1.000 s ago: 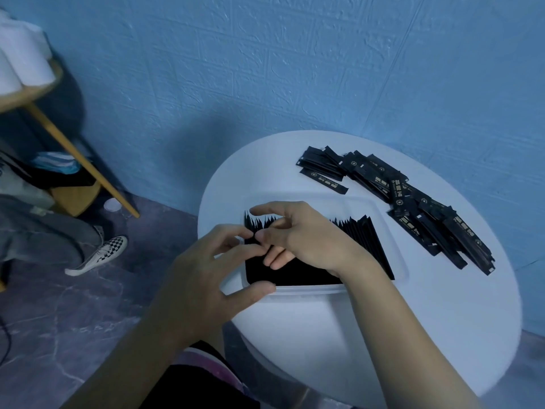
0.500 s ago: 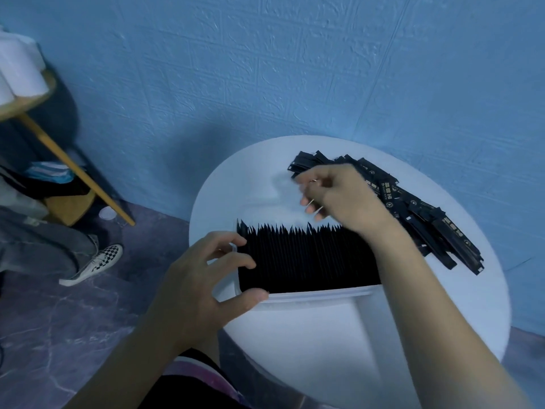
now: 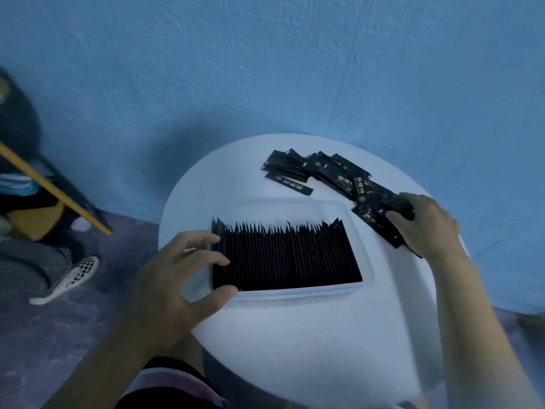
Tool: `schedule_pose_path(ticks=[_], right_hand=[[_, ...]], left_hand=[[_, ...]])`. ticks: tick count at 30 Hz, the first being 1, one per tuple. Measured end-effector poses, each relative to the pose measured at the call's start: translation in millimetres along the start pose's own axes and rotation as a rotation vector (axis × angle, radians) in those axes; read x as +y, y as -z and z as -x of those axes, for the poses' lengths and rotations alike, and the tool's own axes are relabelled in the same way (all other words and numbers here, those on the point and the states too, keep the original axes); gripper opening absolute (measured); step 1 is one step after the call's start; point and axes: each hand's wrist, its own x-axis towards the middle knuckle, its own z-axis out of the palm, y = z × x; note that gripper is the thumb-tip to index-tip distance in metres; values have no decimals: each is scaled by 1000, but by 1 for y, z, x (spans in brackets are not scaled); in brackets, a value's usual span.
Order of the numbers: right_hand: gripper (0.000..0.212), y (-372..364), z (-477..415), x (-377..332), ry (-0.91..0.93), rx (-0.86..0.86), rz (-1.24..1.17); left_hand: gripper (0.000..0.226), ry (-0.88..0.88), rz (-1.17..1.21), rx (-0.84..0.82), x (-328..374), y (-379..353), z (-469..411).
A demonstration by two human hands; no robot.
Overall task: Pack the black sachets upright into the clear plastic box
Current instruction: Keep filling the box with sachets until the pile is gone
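A clear plastic box [image 3: 295, 295] stands in the middle of the round white table [image 3: 309, 343]. A long row of black sachets [image 3: 283, 255] stands upright inside it. My left hand [image 3: 180, 278] grips the box's left end, fingers against the leftmost sachets and thumb on the near rim. A loose pile of black sachets [image 3: 333, 172] lies flat on the table behind and to the right of the box. My right hand [image 3: 424, 222] is at the pile's right end, with fingers curled round a few sachets [image 3: 383, 219].
The table stands against a blue textured wall [image 3: 265, 69]. At the left are a wooden stand's slanted leg [image 3: 56, 190] and another person's leg with a checkered shoe [image 3: 70, 276] on the dark floor.
My right hand left the box, passed over the pile's left end, and now grips sachets at the pile's right end. My left hand stays on the box's left end.
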Motion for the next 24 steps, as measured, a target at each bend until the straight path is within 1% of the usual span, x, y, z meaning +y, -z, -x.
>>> schedule_pose_path(ticks=[3,8,11,15,18,20,24], right_hand=[[55,-5,12,8,10,-105,-7],[58,-13,22,-16,126,-128,-57],[59,-9,25,-21,146,-138,-93],[51,12,39,-7,92,-98,-133],[38,16,45,8,47,-132,-111],[34,10,44,13,53,-145,-111],[30,2,41,10,69,-166,-197]], left_hand=[[48,-9,3,-15,2,-4,-1],[50,-30,-27,-13,9,-6,-3],[48,-33,-19,-18,10,-6,-2],[46,-35,6,-26,10,-5,-1],[47,-38,3,-27,10,-6,-1],[46,-38,2,-25,10,-6,0],[46,-35,7,-27,12,-8,0]])
